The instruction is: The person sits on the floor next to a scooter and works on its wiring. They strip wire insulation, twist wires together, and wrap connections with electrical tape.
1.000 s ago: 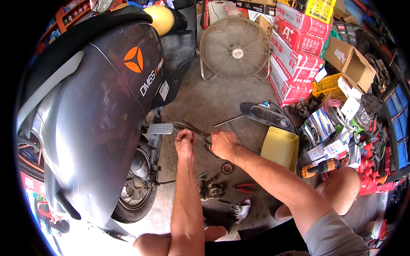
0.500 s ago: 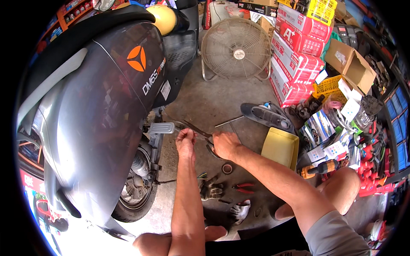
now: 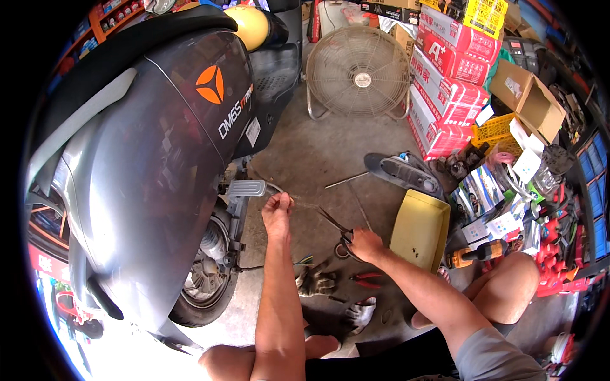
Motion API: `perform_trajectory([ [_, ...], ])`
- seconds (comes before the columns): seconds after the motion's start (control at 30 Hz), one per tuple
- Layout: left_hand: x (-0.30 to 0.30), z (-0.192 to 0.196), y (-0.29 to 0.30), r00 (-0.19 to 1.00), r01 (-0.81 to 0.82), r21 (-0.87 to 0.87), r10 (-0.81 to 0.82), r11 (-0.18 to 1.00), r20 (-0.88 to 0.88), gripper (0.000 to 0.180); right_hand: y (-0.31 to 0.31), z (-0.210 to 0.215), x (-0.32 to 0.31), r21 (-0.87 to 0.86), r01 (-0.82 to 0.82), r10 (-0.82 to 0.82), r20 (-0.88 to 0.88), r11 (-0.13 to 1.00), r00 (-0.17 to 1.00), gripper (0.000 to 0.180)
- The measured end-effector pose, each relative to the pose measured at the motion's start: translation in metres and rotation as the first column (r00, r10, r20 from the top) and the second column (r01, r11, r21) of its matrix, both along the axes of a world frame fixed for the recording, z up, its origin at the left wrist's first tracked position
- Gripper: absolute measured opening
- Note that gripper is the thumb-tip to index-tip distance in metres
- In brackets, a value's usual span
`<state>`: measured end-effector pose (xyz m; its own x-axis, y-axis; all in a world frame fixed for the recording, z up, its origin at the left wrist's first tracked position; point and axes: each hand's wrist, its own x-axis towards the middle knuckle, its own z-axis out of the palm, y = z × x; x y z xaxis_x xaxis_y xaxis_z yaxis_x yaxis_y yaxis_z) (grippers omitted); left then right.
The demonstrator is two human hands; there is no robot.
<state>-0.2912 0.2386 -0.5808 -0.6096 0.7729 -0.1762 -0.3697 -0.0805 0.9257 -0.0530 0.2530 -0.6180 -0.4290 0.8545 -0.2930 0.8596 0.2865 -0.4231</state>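
My right hand has drawn the dark metal scissors away from my left hand, whose fingers stay pinched on a thin cable; right fingers grip the handles.

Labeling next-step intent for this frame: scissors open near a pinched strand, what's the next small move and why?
Probably bring the scissors up to the thin strand and close them. The left hand pinches the strand beside the scooter footpeg, the right hand holds the scissors with blades apart, tips pointing toward the strand, seemingly just short of it.
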Motion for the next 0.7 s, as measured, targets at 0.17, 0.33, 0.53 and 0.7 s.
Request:
perform_trajectory([
  [0.17,-0.005,-0.008,0.001,0.999,-0.004,0.067,0.007,0.998,-0.049,0.009,-0.028,-0.025,0.014,-0.078,0.061,-0.063,-0.022,0.995,0.998,0.043],
  [0.33,-0.005,-0.003,-0.004,1.000,0.027,0.141,-0.025,0.990,-0.019,0.009,-0.056,-0.044,0.018,-0.106,0.093,-0.099,-0.047,0.990,0.994,0.042],
  [0.53,-0.005,0.000,-0.007,0.999,0.035,0.143,-0.033,0.989,-0.019,0.012,-0.057,-0.040,0.013,-0.162,0.066,-0.089,-0.138,0.985,0.986,0.036],
  [0.7,-0.001,0.002,-0.008,1.000,0.012,0.058,-0.012,0.998,-0.003,0.011,-0.050,-0.017,0.003,-0.159,0.025,-0.065,-0.250,0.987,0.966,0.037],
])
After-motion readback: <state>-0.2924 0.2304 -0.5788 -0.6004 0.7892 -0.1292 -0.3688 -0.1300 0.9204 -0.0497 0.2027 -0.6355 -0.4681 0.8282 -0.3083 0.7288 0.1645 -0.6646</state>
